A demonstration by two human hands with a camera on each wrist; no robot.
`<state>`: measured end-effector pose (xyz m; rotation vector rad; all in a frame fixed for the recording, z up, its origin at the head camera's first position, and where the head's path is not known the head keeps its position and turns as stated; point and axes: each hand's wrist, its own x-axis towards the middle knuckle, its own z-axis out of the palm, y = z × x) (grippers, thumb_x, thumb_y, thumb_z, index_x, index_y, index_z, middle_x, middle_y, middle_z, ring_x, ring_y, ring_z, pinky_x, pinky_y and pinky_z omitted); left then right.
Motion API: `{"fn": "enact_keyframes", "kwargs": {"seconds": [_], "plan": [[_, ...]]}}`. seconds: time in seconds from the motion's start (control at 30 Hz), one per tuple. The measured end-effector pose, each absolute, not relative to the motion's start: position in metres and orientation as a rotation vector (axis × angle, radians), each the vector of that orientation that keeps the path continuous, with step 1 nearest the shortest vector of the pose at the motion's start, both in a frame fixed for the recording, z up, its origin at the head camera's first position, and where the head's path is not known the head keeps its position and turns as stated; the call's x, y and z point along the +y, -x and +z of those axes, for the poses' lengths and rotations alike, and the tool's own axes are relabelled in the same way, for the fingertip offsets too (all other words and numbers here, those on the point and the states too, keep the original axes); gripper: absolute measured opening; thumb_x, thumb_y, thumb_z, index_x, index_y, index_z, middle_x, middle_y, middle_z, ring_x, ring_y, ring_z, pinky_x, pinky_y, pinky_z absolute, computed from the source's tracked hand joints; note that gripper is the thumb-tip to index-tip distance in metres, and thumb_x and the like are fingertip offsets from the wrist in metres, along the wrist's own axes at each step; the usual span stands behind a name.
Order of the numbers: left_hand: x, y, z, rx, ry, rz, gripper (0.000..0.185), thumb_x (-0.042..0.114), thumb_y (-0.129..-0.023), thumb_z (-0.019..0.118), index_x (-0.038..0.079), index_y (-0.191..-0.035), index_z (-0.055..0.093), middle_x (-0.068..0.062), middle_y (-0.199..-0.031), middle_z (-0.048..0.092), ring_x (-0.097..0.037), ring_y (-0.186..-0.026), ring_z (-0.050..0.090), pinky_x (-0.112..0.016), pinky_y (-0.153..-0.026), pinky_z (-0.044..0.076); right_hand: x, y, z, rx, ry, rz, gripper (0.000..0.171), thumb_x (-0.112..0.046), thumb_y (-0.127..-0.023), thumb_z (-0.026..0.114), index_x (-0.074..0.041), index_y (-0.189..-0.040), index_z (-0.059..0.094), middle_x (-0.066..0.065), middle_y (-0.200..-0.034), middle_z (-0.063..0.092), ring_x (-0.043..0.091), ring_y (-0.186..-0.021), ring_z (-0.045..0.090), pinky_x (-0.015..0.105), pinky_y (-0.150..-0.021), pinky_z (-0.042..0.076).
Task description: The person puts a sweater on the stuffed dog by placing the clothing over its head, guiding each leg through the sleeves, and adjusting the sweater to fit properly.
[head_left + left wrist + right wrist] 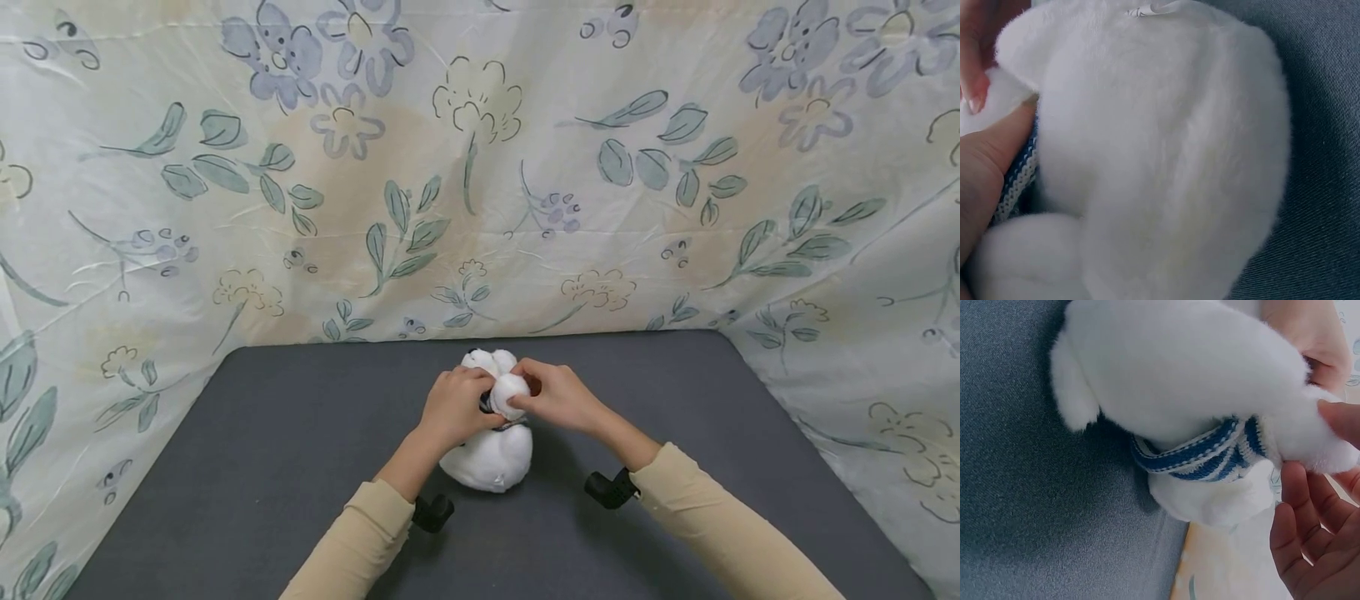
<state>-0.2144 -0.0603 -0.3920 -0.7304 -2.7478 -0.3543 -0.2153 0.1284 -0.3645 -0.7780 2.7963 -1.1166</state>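
A white plush toy (489, 458) lies on the dark table with its rounded end toward me. Around it sits a blue-and-white knitted garment (1210, 456), bunched into a band. One stubby white limb (510, 395) sticks out through the knit. My right hand (558, 393) pinches this limb between thumb and fingers. On the limb's other side, my left hand (456, 406) grips at its base, where the knit meets the fur. In the left wrist view the thumb (997, 147) presses there, while the plush hides most of that hand's fingers.
Dark grey cloth covers the table (300, 467). A floral curtain (480, 167) hangs behind it and along both sides. Black wrist cameras (611, 489) sit under the forearms. A small white tag (1154, 9) shows on the toy.
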Motion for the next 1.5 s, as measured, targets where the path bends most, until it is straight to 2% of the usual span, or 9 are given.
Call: {"fn": "enact_keyframes", "kwargs": {"seconds": [0.2, 0.37, 0.67, 0.77, 1.0, 1.13, 1.3, 1.4, 1.5], "plan": [[-0.059, 0.211, -0.388, -2.816, 0.665, -0.268, 0.048, 0.049, -0.07, 0.074, 0.02, -0.108, 0.069, 0.003, -0.11, 0.064, -0.021, -0.102, 0.053, -0.041, -0.087, 0.041, 0.13, 0.214, -0.366, 2.799, 0.776, -1.113, 0.018, -0.023, -0.083, 0.068, -0.019, -0.098, 0.059, -0.006, -0.074, 0.058, 0.016, -0.064, 0.054, 0.025, -0.055, 0.043], [-0.06, 0.211, -0.389, -2.849, 0.665, -0.313, 0.048, 0.049, -0.072, 0.073, 0.019, -0.11, 0.067, 0.0, -0.114, 0.062, -0.024, -0.107, 0.053, -0.043, -0.087, 0.042, 0.13, 0.214, -0.367, 2.798, 0.762, -1.116, 0.018, -0.024, -0.083, 0.068, -0.02, -0.098, 0.059, -0.007, -0.075, 0.058, 0.014, -0.065, 0.054, 0.025, -0.056, 0.044], [-0.071, 0.202, -0.39, -2.79, 0.72, -0.578, 0.05, 0.044, -0.076, 0.071, 0.016, -0.117, 0.063, -0.001, -0.123, 0.057, -0.024, -0.111, 0.053, -0.047, -0.088, 0.044, 0.13, 0.212, -0.367, 2.802, 0.767, -1.1, 0.02, -0.024, -0.083, 0.068, -0.019, -0.1, 0.058, -0.006, -0.08, 0.059, 0.015, -0.069, 0.056, 0.026, -0.056, 0.045], [-0.078, 0.196, -0.388, -2.764, 0.701, -0.666, 0.049, 0.041, -0.076, 0.072, 0.017, -0.118, 0.063, -0.001, -0.126, 0.055, -0.025, -0.115, 0.051, -0.047, -0.09, 0.043, 0.13, 0.212, -0.367, 2.823, 0.739, -1.092, 0.02, -0.024, -0.082, 0.069, -0.021, -0.1, 0.058, -0.006, -0.083, 0.059, 0.012, -0.07, 0.056, 0.026, -0.057, 0.045], [-0.096, 0.181, -0.395, -2.723, 0.556, -0.824, 0.053, 0.037, -0.074, 0.075, 0.02, -0.122, 0.059, 0.0, -0.126, 0.055, -0.022, -0.115, 0.053, -0.043, -0.086, 0.047, 0.133, 0.211, -0.368, 2.843, 0.708, -1.078, 0.025, -0.022, -0.082, 0.068, -0.017, -0.103, 0.057, -0.002, -0.089, 0.061, 0.015, -0.078, 0.058, 0.026, -0.06, 0.047], [-0.103, 0.176, -0.407, -2.706, 0.457, -0.966, 0.054, 0.037, -0.075, 0.075, 0.018, -0.123, 0.058, -0.002, -0.119, 0.059, -0.019, -0.102, 0.059, -0.038, -0.077, 0.049, 0.136, 0.21, -0.371, 2.863, 0.781, -1.096, 0.029, -0.018, -0.083, 0.067, -0.017, -0.109, 0.056, -0.001, -0.095, 0.061, 0.011, -0.077, 0.057, 0.024, -0.061, 0.047], [-0.105, 0.176, -0.417, -2.625, 0.404, -1.082, 0.039, 0.029, -0.076, 0.075, 0.015, -0.11, 0.063, 0.001, -0.093, 0.065, -0.008, -0.073, 0.055, -0.024, -0.061, 0.045, 0.137, 0.209, -0.373, 2.897, 0.936, -1.107, 0.029, -0.013, -0.083, 0.065, -0.017, -0.111, 0.059, -0.001, -0.095, 0.059, 0.009, -0.071, 0.052, 0.024, -0.061, 0.046], [-0.106, 0.176, -0.416, -2.559, 0.389, -1.064, 0.032, 0.026, -0.076, 0.075, 0.015, -0.104, 0.065, 0.004, -0.081, 0.063, -0.005, -0.066, 0.051, -0.022, -0.057, 0.042, 0.135, 0.208, -0.374, 2.937, 0.958, -1.1, 0.025, -0.011, -0.082, 0.066, -0.017, -0.106, 0.06, -0.003, -0.093, 0.057, 0.009, -0.071, 0.051, 0.024, -0.061, 0.046], [-0.105, 0.175, -0.409, -2.51, 0.39, -1.018, 0.032, 0.025, -0.076, 0.076, 0.014, -0.104, 0.066, 0.003, -0.081, 0.064, -0.005, -0.066, 0.053, -0.022, -0.057, 0.043, 0.135, 0.208, -0.377, 2.972, 0.934, -1.106, 0.023, -0.01, -0.081, 0.067, -0.018, -0.102, 0.061, -0.004, -0.093, 0.057, 0.009, -0.073, 0.051, 0.024, -0.062, 0.046]]}}
